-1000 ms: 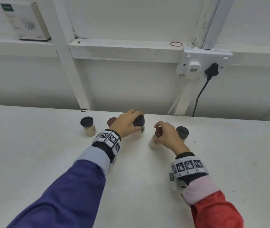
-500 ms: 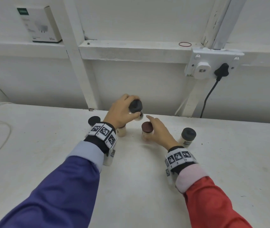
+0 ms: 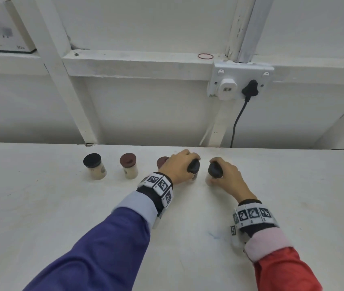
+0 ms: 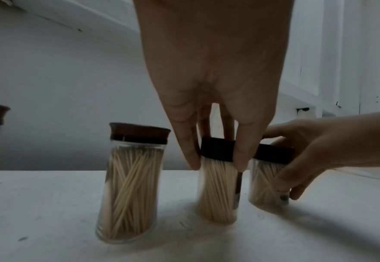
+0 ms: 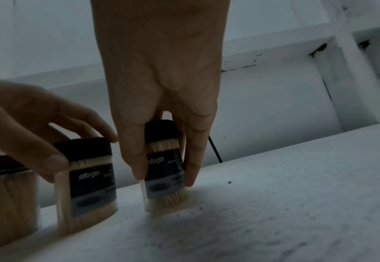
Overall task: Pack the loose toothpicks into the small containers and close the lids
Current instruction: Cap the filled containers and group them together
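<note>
Five clear toothpick containers with lids on stand in a row near the table's back edge. My left hand (image 3: 188, 168) grips a black-lidded container (image 4: 216, 186) from above, fingers down its sides, and its base is at the table. My right hand (image 3: 217, 175) grips the neighbouring black-lidded container (image 5: 164, 170) the same way, at the row's right end. Just left of my left hand stands a brown-lidded container (image 4: 130, 186), partly hidden by the hand in the head view. Another brown-lidded one (image 3: 129, 168) and a black-lidded one (image 3: 94, 166) stand further left. No loose toothpicks show.
The white table (image 3: 62, 227) is bare in front of the row. Behind it rises a white framed wall with a socket and black cable (image 3: 238, 114), a red rubber band (image 3: 205, 56) on the ledge and a white box (image 3: 3, 28) at upper left.
My left hand has lowered its black-lidded container from the air to the table. My right hand has left the brown-lidded container and taken hold of the black-lidded one on the right.
</note>
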The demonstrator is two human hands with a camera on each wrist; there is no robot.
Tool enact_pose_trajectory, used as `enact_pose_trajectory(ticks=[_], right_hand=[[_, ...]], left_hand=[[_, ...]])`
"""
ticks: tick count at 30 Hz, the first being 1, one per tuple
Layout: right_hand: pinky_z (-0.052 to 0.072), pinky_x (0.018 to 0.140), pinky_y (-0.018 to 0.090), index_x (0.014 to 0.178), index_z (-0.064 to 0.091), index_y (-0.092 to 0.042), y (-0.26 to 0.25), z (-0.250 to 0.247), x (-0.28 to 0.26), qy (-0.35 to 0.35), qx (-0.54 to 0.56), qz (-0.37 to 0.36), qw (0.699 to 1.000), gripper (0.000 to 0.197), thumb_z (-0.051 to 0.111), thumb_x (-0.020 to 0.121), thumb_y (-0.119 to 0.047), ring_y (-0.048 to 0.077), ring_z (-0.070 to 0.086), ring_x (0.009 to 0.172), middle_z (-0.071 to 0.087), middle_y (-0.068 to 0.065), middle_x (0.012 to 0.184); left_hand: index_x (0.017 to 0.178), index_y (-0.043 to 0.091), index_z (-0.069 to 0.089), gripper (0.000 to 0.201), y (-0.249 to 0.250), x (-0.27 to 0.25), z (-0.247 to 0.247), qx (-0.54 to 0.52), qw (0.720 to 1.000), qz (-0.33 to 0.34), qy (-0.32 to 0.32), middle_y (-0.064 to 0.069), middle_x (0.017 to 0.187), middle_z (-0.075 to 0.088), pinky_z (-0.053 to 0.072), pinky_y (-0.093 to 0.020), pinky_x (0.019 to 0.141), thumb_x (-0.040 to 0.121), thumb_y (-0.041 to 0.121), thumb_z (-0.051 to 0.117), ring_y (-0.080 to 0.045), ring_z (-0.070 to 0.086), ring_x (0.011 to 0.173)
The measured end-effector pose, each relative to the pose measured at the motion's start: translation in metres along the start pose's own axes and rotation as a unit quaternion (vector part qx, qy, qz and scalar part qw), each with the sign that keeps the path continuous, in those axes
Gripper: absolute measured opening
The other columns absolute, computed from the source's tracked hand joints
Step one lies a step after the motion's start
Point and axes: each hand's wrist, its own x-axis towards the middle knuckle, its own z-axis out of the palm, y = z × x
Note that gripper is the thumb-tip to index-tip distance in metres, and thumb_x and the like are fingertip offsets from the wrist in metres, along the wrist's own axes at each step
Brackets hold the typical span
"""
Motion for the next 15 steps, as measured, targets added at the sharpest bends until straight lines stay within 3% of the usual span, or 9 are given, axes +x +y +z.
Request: enact_pose_trajectory(ticks=[6, 10, 13, 15], right_hand=[[0.046, 0.089, 0.034, 0.123, 0.050, -0.029, 0.011, -0.003, 0.004, 0.003, 0.005, 0.022, 1.000, 0.055, 0.076, 0.078, -0.012, 0.018, 0.050, 0.097, 0.057, 0.005, 0.117], [0.045, 0.087, 0.032, 0.123, 0.050, -0.028, 0.012, -0.005, 0.003, 0.002, 0.013, 0.023, 1.000, 0.055, 0.076, 0.077, -0.010, 0.020, 0.050, 0.097, 0.056, 0.005, 0.114], [0.045, 0.088, 0.030, 0.127, 0.047, -0.030, 0.012, -0.003, 0.001, 0.001, 0.033, 0.017, 0.999, 0.060, 0.074, 0.078, -0.009, 0.025, 0.053, 0.106, 0.052, 0.005, 0.116], [0.041, 0.093, 0.029, 0.140, 0.039, -0.033, 0.011, -0.002, -0.001, 0.007, 0.057, 0.026, 0.998, 0.075, 0.073, 0.078, -0.007, 0.029, 0.047, 0.120, 0.042, 0.007, 0.132]], left_hand=[[0.134, 0.024, 0.048, 0.054, -0.002, 0.005, 0.010, 0.008, 1.000, -0.002, -0.014, -0.005, 0.123, 0.050, 0.047, -0.044, 0.090, 0.083, 0.022, 0.065, -0.032, 0.055, 0.106], [0.139, 0.023, 0.045, 0.056, -0.002, 0.002, 0.012, 0.017, 1.000, 0.003, -0.012, -0.005, 0.127, 0.049, 0.049, -0.043, 0.088, 0.086, 0.021, 0.063, -0.032, 0.056, 0.105], [0.144, 0.022, 0.039, 0.059, -0.002, 0.000, 0.014, 0.022, 1.000, 0.015, -0.003, -0.006, 0.137, 0.044, 0.049, -0.042, 0.088, 0.089, 0.020, 0.060, -0.032, 0.056, 0.109], [0.148, 0.022, 0.034, 0.063, 0.001, -0.003, 0.013, 0.009, 1.000, 0.003, 0.013, -0.006, 0.147, 0.036, 0.047, -0.044, 0.094, 0.091, 0.021, 0.060, -0.031, 0.051, 0.119]])
